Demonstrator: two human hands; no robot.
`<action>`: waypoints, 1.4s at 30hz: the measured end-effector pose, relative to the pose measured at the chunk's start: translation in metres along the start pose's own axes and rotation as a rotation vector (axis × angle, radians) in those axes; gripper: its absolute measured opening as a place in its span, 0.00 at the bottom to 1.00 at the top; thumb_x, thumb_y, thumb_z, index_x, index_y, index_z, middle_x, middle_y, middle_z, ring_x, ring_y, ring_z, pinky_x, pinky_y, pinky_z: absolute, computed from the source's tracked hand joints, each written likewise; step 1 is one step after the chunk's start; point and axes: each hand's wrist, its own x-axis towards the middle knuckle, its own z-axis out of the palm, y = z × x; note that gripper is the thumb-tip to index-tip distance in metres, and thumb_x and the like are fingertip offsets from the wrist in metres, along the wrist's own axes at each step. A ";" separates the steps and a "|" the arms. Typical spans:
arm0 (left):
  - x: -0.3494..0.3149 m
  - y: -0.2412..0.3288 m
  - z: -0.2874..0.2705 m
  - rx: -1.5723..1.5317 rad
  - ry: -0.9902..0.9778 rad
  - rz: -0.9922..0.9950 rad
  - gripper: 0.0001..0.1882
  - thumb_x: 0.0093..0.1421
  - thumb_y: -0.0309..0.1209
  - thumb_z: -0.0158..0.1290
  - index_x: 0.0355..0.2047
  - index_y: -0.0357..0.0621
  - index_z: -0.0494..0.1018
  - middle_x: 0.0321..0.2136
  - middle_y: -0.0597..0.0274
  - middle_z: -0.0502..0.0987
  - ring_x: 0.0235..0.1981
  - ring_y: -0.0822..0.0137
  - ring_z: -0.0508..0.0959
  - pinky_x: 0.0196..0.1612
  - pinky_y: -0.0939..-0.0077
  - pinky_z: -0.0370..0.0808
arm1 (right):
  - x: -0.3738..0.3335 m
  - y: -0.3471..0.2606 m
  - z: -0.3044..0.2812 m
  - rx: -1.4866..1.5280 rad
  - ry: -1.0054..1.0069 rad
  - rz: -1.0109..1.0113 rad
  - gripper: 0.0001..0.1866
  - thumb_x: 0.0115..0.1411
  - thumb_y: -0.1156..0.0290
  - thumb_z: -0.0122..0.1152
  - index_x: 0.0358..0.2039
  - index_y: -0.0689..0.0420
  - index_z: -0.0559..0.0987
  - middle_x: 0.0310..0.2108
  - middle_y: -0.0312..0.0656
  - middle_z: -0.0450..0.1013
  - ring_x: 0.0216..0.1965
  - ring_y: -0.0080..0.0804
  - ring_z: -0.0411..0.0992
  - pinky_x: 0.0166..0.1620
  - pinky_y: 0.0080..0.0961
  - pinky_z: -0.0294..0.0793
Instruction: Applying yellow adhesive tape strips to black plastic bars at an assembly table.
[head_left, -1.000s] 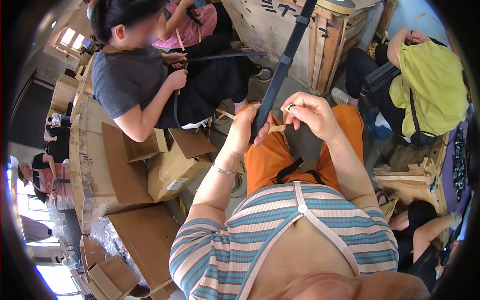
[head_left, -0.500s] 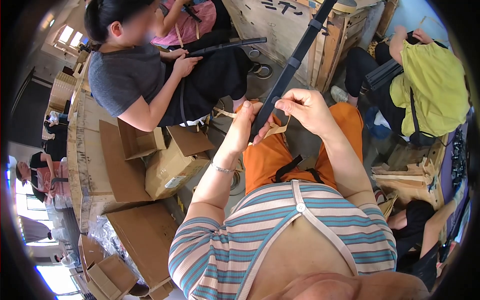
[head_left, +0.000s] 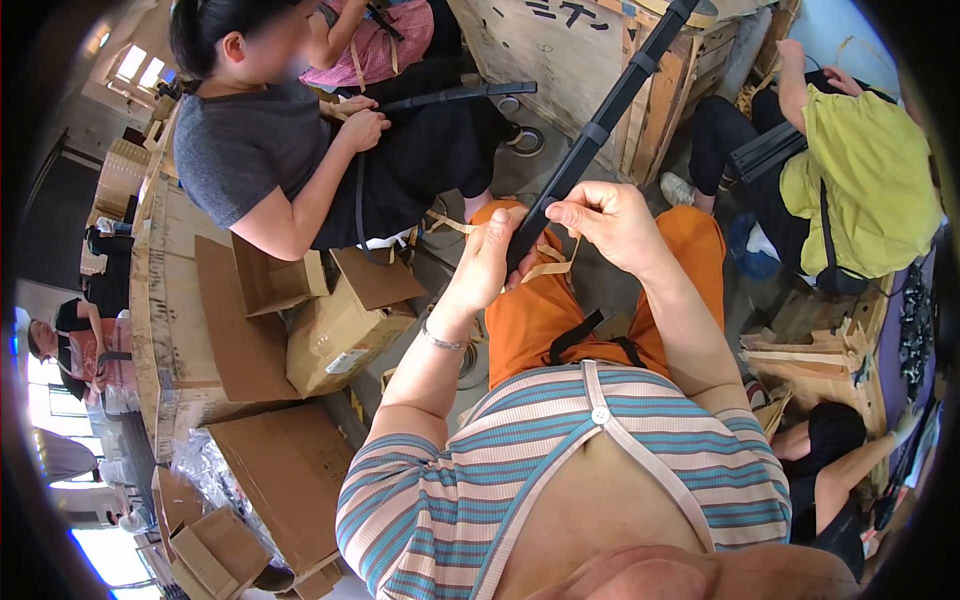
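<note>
My left hand [head_left: 488, 252] is closed around the lower end of a long black bar [head_left: 603, 122], which slants up and to the right with darker bands around it at intervals. My right hand [head_left: 618, 222] is pinched beside the bar, its thumb tip close to the bar's side. From those fingers a thin tan strip [head_left: 552, 268] hangs in a bent loop below the bar's lower end. Part of the strip and the left fingertips are hidden behind the bar and hand.
Open cardboard boxes [head_left: 345, 335] stand at my left. A person in a grey shirt [head_left: 245, 150] sits ahead left holding another black bar [head_left: 460, 95]. A wooden crate [head_left: 560, 60] stands ahead; a person in yellow-green [head_left: 860, 180] sits at the right, near a broken wooden box [head_left: 815, 355].
The black bar's upper end has swung slightly to the right. The tan strip's loop has shifted a little, while both hands stay in nearly the same place.
</note>
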 end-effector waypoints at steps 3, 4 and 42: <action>-0.001 -0.003 0.000 -0.029 0.006 -0.001 0.39 0.59 0.63 0.22 0.30 0.39 0.68 0.11 0.68 0.64 0.09 0.82 0.60 0.13 0.89 0.55 | 0.001 -0.001 0.002 -0.043 0.019 0.036 0.12 0.55 0.65 0.62 0.22 0.60 0.76 0.14 0.28 0.65 0.18 0.11 0.58 0.21 0.12 0.55; -0.001 -0.004 0.000 -0.021 0.011 0.008 0.38 0.60 0.62 0.22 0.30 0.39 0.68 0.11 0.68 0.64 0.09 0.82 0.60 0.13 0.89 0.55 | 0.001 -0.001 0.003 -0.043 0.018 0.037 0.12 0.55 0.65 0.62 0.22 0.60 0.76 0.14 0.28 0.65 0.18 0.11 0.58 0.21 0.12 0.55; -0.011 -0.008 0.007 -0.017 0.167 -0.007 0.35 0.61 0.59 0.27 0.29 0.37 0.67 0.10 0.67 0.64 0.08 0.80 0.61 0.12 0.87 0.57 | 0.001 -0.012 0.024 -0.372 0.301 -0.136 0.26 0.46 0.62 0.70 0.06 0.59 0.62 0.06 0.31 0.53 0.12 0.13 0.48 0.14 0.16 0.48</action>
